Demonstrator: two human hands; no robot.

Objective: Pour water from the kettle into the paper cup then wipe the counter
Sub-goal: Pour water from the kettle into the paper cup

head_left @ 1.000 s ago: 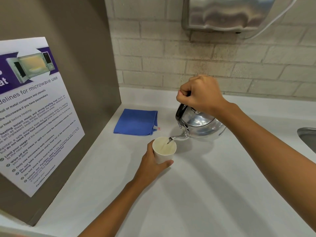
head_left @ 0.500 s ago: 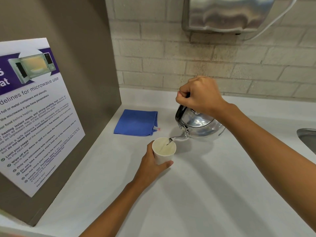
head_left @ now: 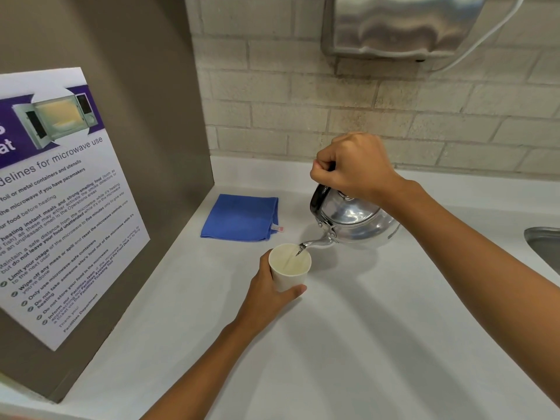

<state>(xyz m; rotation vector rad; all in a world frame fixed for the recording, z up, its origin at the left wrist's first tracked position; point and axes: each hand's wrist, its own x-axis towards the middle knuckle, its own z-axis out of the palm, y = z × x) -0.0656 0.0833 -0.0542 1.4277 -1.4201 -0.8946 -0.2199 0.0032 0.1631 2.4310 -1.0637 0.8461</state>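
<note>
At the centre of the frame our right hand (head_left: 353, 168) is clenching the black handle of the shiny metal kettle (head_left: 354, 221), tipping it left so its thin spout is hanging over the paper cup (head_left: 289, 268). A fine stream is falling into the pale cup, which our left hand (head_left: 266, 294) is gripping on the white counter (head_left: 378, 344). A folded blue cloth (head_left: 241, 216) is lying flat just above and left of the cup.
</note>
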